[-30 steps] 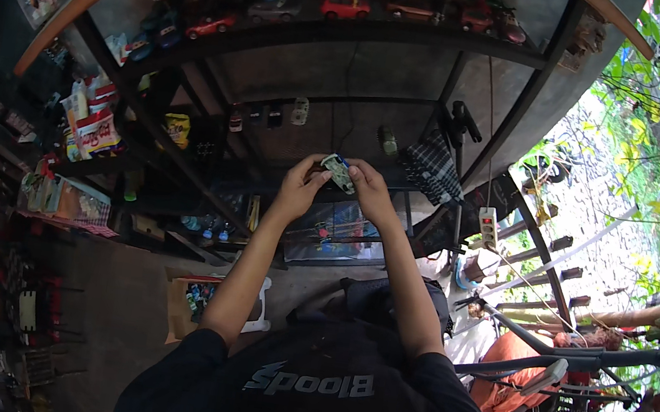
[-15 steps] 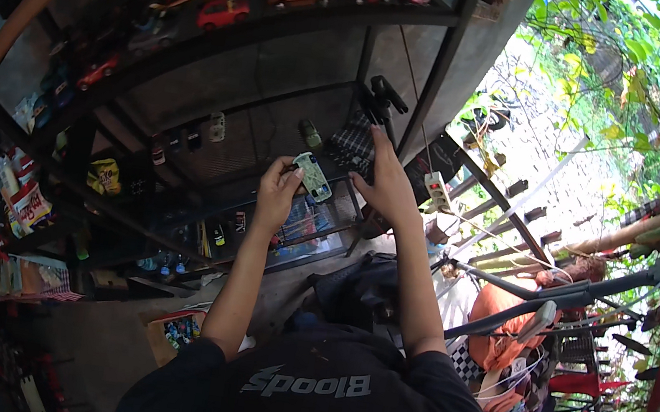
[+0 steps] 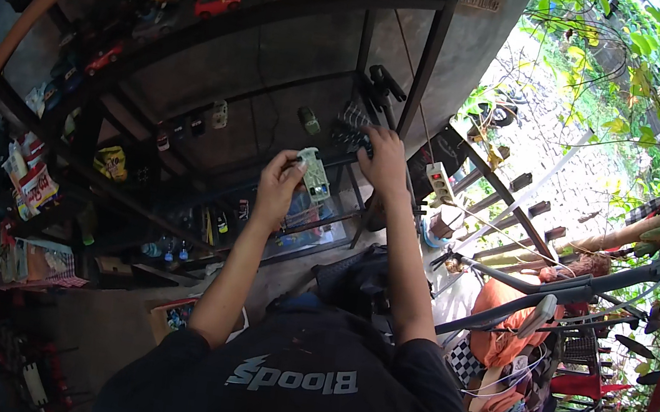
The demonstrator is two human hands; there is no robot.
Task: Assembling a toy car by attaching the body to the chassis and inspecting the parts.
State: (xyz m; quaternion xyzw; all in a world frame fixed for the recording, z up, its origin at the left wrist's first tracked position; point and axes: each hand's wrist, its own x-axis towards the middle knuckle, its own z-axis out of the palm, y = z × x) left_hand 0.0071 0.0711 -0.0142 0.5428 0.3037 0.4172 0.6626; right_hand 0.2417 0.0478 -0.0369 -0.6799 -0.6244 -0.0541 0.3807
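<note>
My left hand (image 3: 276,190) is closed on a pale green toy car (image 3: 314,177), pinching its left edge between thumb and fingers. The car is tilted, with its mottled upper side showing. To the right, my right hand (image 3: 386,163) reaches to the shelf's corner, its fingers bent onto a dark checkered cloth (image 3: 351,125). Part of the cloth is hidden under the fingertips. Farther back on the same shelf stand a green toy car (image 3: 308,120) and a pale toy car (image 3: 220,115).
An upper shelf (image 3: 290,8) carries several toy vehicles, among them a red car (image 3: 218,3). A dark post (image 3: 428,60) rises beyond my right hand. A power strip (image 3: 439,183) hangs right of it. Grey metal tubing (image 3: 563,289) and an orange cloth (image 3: 500,314) lie at right.
My right hand has gone from outstretched fingers to bent ones on the checkered cloth, which looks more bunched. My left hand still holds the toy car, now tilted more upright.
</note>
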